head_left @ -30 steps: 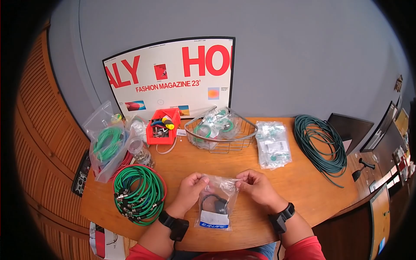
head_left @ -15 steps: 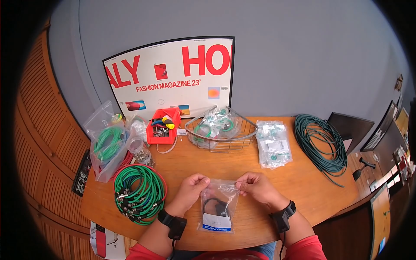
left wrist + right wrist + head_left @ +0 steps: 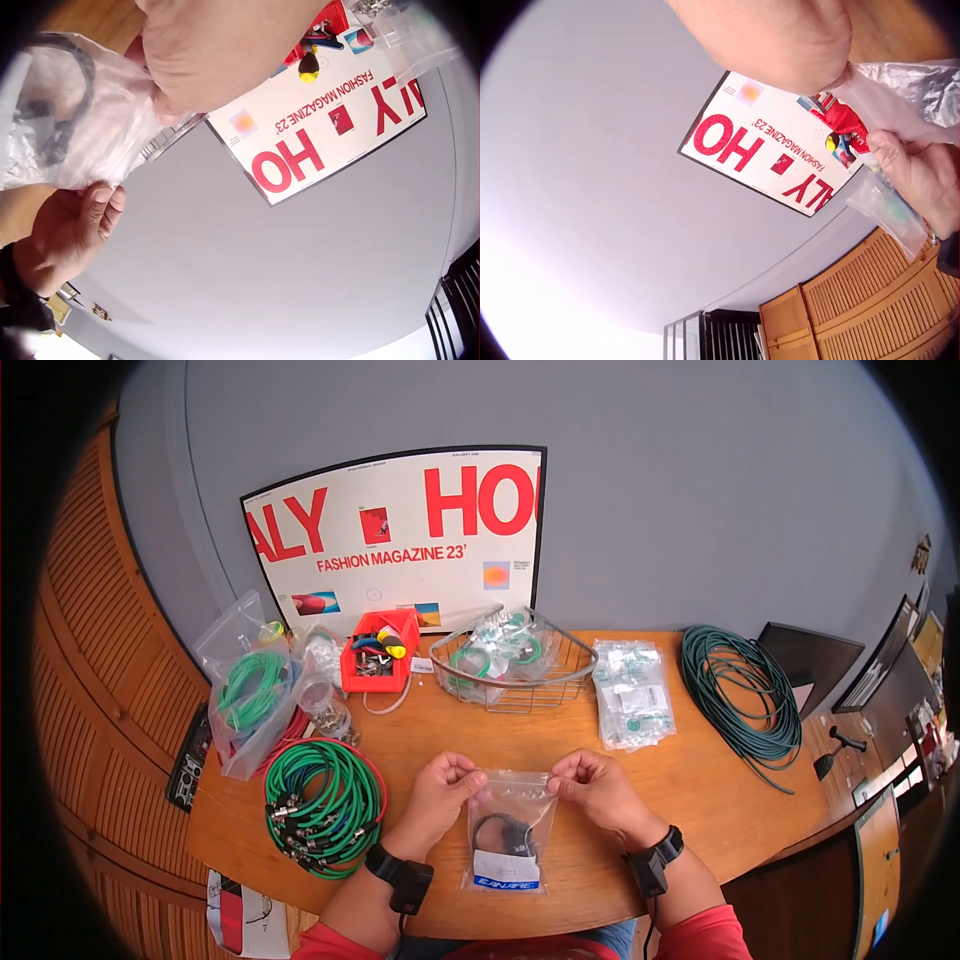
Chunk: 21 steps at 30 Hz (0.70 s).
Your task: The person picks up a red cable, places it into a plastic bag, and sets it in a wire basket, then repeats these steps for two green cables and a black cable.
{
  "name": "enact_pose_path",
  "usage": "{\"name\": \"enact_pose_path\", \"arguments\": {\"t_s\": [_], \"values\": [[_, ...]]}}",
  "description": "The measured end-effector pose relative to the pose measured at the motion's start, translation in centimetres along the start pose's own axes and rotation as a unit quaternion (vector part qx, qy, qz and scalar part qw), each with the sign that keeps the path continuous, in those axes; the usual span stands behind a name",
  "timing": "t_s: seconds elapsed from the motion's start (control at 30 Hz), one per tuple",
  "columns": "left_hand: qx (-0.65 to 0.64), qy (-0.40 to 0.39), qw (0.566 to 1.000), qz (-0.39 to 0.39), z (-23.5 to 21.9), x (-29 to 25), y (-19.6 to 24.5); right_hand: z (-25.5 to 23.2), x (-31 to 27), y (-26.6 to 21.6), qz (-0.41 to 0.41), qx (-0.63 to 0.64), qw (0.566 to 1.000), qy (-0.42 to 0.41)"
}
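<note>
A clear plastic bag [image 3: 512,800] hangs between both hands near the table's front edge. Inside it are a looped black cable with a dark piece [image 3: 518,838] and a white label with a blue band [image 3: 507,873]. My left hand [image 3: 440,795] pinches the bag's upper left corner between thumb and fingers. At the upper right corner, my right hand [image 3: 598,792] pinches it the same way. In the left wrist view the bag [image 3: 112,112] stretches between the left hand [image 3: 217,52] and the right hand [image 3: 75,232]. The right wrist view shows its film [image 3: 900,109] too.
Coiled green cables [image 3: 322,810] lie at the left, near a bag of green cable [image 3: 250,695] and a red bin [image 3: 376,678]. Behind stand a wire basket [image 3: 520,698] and a poster [image 3: 395,525]. Flat plastic packets [image 3: 634,695] and a dark green cable coil [image 3: 735,695] are at the right.
Both hands have shifted slightly to the right with the bag, which hangs flatter and squarer between them. The grip at each corner stays.
</note>
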<state>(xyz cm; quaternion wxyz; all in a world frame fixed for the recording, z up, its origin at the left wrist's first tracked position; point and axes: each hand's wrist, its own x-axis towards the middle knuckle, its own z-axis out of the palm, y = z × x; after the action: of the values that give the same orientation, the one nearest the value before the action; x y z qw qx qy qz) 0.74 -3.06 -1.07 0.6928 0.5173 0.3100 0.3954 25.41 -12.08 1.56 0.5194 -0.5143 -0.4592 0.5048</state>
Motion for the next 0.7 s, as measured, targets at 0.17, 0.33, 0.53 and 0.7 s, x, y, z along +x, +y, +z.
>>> {"name": "enact_pose_path", "arguments": {"t_s": [0.17, 0.33, 0.53, 0.7], "values": [[-0.034, 0.024, 0.999, 0.023, 0.2, 0.1, -0.2, 0.2, 0.0, 0.1, -0.025, -0.007, 1.0, 0.005], [-0.039, 0.008, 0.998, 0.044, 0.7, -0.1, 0.2, 0.8, -0.1, 0.2, -0.031, 0.007, 0.999, 0.001], [-0.01, -0.022, 0.999, 0.037, 1.1, -0.6, 0.5, 1.7, -0.4, -0.2, 0.008, -0.003, 1.0, -0.017], [-0.01, -0.033, 0.999, 0.024, 1.5, -0.7, 0.4, 1.5, -0.4, 0.1, -0.003, 0.003, 1.0, -0.015]]}}
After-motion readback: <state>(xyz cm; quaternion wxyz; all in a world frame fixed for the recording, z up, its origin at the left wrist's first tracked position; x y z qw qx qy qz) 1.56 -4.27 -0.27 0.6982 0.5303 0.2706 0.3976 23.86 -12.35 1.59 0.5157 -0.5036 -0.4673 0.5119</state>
